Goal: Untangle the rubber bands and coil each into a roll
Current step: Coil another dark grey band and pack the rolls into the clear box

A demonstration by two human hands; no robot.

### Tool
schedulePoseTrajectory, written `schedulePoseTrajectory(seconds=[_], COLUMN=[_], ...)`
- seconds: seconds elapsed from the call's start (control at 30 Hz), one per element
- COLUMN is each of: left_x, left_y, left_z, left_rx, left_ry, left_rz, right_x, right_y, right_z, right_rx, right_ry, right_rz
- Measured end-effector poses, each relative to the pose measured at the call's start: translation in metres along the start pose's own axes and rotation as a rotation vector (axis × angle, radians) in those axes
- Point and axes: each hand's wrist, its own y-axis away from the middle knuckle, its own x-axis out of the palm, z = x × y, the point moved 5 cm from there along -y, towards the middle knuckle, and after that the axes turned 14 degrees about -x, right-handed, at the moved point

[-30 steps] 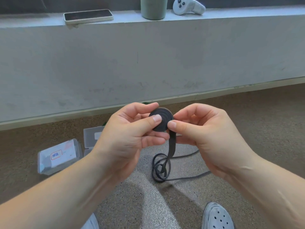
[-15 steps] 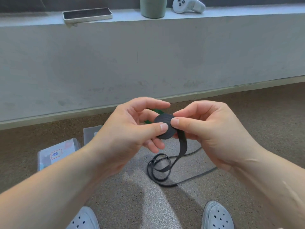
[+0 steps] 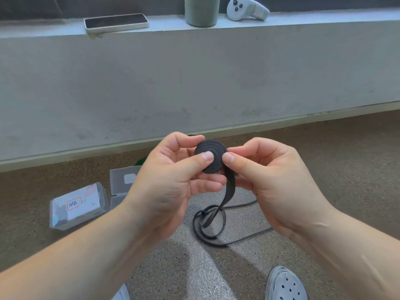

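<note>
Both hands (image 3: 218,182) raised, thumbs meeting, pinching

A grey concrete wall (image 3: 194,83) spans the far side, topped by a pale ledge (image 3: 313,19). A light skirting strip (image 3: 65,155) meets the brown speckled floor (image 3: 335,165), which is brighter nearby.

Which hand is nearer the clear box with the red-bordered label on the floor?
Left. The left hand is just right of the box. The right hand is farther right, beyond the coil that both hands pinch.
</note>
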Motion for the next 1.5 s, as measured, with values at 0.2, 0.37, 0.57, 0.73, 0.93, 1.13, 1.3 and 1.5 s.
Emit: schedulePoseTrajectory(seconds=[0.2, 0.37, 0.57, 0.73, 0.93, 1.13, 1.3, 1.5], left_x=[0.0, -0.01, -0.002, -0.005, 0.0, 0.002, -0.01, -0.002], left_y=[0.001, -0.005, 0.0, -0.003, -0.002, 0.002, -0.006, -0.002], left_z=[0.003, -0.014, -0.013, -0.011, -0.001, 0.003, -0.012, -0.014], left_rx=[-0.04, 0.037, 0.022, -0.039, -0.073, -0.133, -0.032, -0.05], left_ry=[-0.109, -0.437, -0.394, -0.131, 0.007, 0.052, -0.314, -0.383], left_rz=[0.03, -0.02, 0.041, -0.001, 0.031, 0.071, -0.018, 0.072], right_x=[-0.003, -0.006, -0.005, -0.004, -0.002, 0.001, -0.004, -0.005], right_y=[0.0, -0.007, -0.008, -0.004, -0.001, -0.001, -0.007, -0.012], right_z=[0.0, 0.002, 0.004, 0.0, 0.002, 0.005, 0.006, 0.009], right_rx=[-0.056, -0.03, -0.019, 0.012, -0.019, -0.022, -0.016, 0.008], right_ry=[0.075, 0.145, 0.143, 0.143, 0.088, 0.063, 0.166, 0.145], right_rz=[-0.006, 0.094, 0.079, 0.062, 0.035, 0.05, 0.109, 0.16])
